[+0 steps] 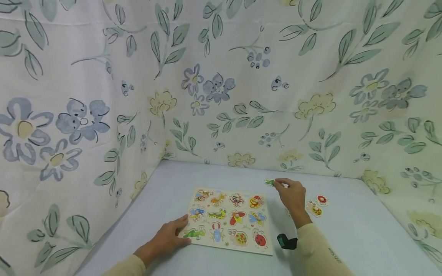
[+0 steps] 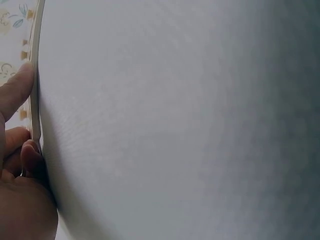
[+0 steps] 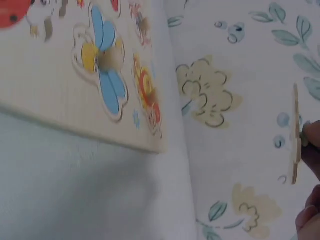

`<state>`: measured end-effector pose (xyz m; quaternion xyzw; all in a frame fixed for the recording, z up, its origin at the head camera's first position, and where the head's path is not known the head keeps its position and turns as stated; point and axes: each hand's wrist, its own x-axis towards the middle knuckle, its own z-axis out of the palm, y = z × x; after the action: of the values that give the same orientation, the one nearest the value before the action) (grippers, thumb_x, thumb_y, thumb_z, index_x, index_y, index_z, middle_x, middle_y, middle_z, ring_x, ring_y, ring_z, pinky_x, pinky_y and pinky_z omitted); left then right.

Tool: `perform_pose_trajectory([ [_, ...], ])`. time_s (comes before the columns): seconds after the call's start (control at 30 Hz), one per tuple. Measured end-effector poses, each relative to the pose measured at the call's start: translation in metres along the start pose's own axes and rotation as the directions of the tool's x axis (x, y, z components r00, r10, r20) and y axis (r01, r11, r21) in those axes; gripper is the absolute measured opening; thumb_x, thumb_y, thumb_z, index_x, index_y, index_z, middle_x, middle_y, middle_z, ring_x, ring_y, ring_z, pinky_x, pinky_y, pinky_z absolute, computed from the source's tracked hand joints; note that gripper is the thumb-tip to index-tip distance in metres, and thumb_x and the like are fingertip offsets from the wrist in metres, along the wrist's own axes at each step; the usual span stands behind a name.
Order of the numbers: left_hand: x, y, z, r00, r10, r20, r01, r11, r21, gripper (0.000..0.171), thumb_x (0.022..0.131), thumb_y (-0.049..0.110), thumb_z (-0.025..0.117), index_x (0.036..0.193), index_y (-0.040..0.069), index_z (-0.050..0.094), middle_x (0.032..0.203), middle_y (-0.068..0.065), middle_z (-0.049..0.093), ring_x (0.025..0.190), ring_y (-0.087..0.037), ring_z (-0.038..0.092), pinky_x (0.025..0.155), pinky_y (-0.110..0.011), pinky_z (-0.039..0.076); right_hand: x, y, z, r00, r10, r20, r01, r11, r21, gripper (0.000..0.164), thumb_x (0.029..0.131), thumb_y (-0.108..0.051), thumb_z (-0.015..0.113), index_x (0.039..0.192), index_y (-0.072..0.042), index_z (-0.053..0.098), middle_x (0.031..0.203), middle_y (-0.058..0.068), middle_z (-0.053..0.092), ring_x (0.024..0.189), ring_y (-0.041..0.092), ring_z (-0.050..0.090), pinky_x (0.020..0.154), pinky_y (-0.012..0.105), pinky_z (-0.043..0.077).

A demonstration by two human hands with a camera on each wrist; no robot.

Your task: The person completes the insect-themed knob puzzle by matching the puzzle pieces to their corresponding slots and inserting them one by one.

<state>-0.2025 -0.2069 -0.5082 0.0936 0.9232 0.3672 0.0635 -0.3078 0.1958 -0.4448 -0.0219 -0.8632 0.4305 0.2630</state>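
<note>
A wooden insect peg puzzle board (image 1: 207, 220) lies on the table, also seen in part in the right wrist view. My left hand (image 1: 168, 236) holds its near left corner, thumb along the near edge and fingers at the left side. Beyond the board's far right corner, my right hand (image 1: 292, 197) pinches a green insect puzzle piece (image 1: 269, 183) by its knob. The right wrist view shows this piece (image 3: 295, 145) edge-on, raised off the table. A blue-winged insect piece (image 3: 102, 60) with a wooden knob sits in the board.
A red round puzzle piece (image 1: 322, 200) and a yellow spotted piece (image 1: 314, 209) lie right of my right hand. Another piece is mostly hidden beneath that wrist. A black device (image 1: 287, 242) sits by the right sleeve. Floral curtains (image 1: 221, 126) border the white table (image 1: 165, 199).
</note>
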Motion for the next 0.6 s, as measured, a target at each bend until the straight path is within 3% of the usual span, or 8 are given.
perform_pose_trajectory([
  [0.13, -0.001, 0.0, 0.0, 1.0, 0.003, -0.003, -0.003, 1.0, -0.013, 0.083, 0.074, 0.036, 0.082, 0.14, 0.0, 0.046, 0.152, -0.009, 0.033, 0.138, -0.038, 0.028, 0.109, -0.057, 0.023, -0.013, -0.015, 0.008, 0.999, -0.049, 0.004, 0.049, 0.998, 0.038, 0.018, 0.085, -0.021, 0.074, 0.096, -0.007, 0.077, 0.097, 0.016, 0.066, 0.093, 0.034, 0.055, 0.069, 0.043, 0.045],
  [0.43, -0.002, -0.001, 0.002, 1.0, -0.013, 0.001, 0.013, 1.0, -0.021, 0.083, 0.073, 0.036, 0.082, 0.14, 0.001, 0.047, 0.152, -0.009, 0.033, 0.138, -0.037, 0.029, 0.109, -0.056, 0.024, -0.039, -0.044, 0.021, 0.981, -0.191, -0.013, 0.192, 0.974, 0.119, 0.012, 0.081, -0.018, 0.078, 0.089, -0.009, 0.079, 0.085, 0.011, 0.066, 0.082, 0.032, 0.056, 0.063, 0.04, 0.044],
  [0.6, -0.001, -0.001, 0.0, 1.0, 0.008, -0.002, -0.008, 1.0, -0.026, 0.083, 0.074, 0.035, 0.082, 0.139, 0.0, 0.047, 0.152, -0.01, 0.033, 0.137, -0.038, 0.029, 0.109, -0.057, 0.024, -0.05, -0.055, 0.032, 0.975, -0.221, 0.011, 0.217, 0.966, 0.141, 0.01, 0.081, -0.017, 0.079, 0.088, -0.01, 0.079, 0.085, 0.007, 0.068, 0.082, 0.028, 0.057, 0.065, 0.039, 0.045],
])
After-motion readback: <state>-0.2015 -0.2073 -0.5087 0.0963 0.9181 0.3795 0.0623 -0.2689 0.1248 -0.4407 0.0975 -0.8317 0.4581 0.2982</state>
